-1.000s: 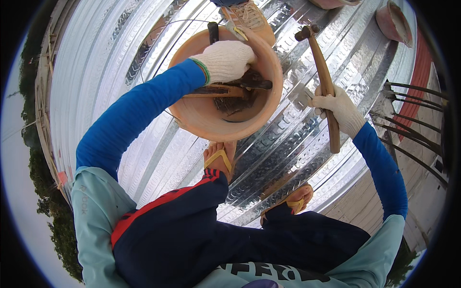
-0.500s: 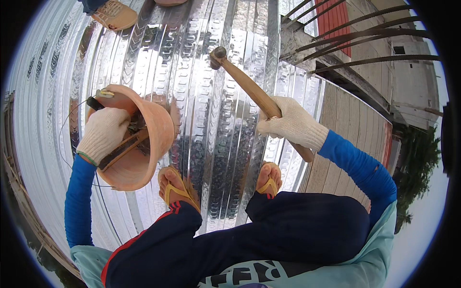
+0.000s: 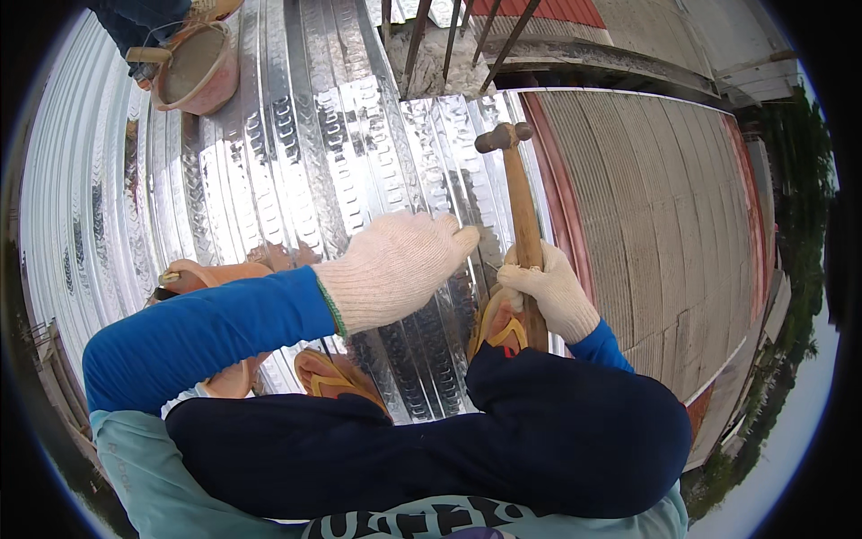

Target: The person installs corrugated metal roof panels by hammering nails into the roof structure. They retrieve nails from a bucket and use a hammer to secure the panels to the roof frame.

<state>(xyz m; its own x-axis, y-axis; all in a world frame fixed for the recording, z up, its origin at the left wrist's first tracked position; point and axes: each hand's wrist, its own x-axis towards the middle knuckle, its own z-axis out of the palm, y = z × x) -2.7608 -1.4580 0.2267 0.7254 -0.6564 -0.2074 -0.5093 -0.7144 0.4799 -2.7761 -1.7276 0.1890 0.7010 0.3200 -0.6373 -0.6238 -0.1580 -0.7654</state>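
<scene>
My right hand [image 3: 558,295], in a white knit glove, is closed round the wooden handle of a ball-peen hammer [image 3: 521,202]. The hammer's metal head points away from me. My left hand [image 3: 391,269], gloved the same, reaches across toward the right one, its fingers bent and pressed together. Whatever they may hold is hidden. A thin wire-like bit shows beside my right fingers, too small to name. Under my left forearm, a terracotta-coloured bucket [image 3: 232,382] lies partly covered.
Shiny ribbed metal decking [image 3: 260,180] lies under my sandalled feet. Another person stands at the far left beside a bucket [image 3: 224,85] of grey material. Dark rebar [image 3: 417,40] sticks up at the far edge. Corrugated roofing [image 3: 646,207] spreads to the right.
My left hand has come out of the bucket and crossed right, close to my right hand. The hammer stands more upright. My view has turned, bringing the second bucket into sight.
</scene>
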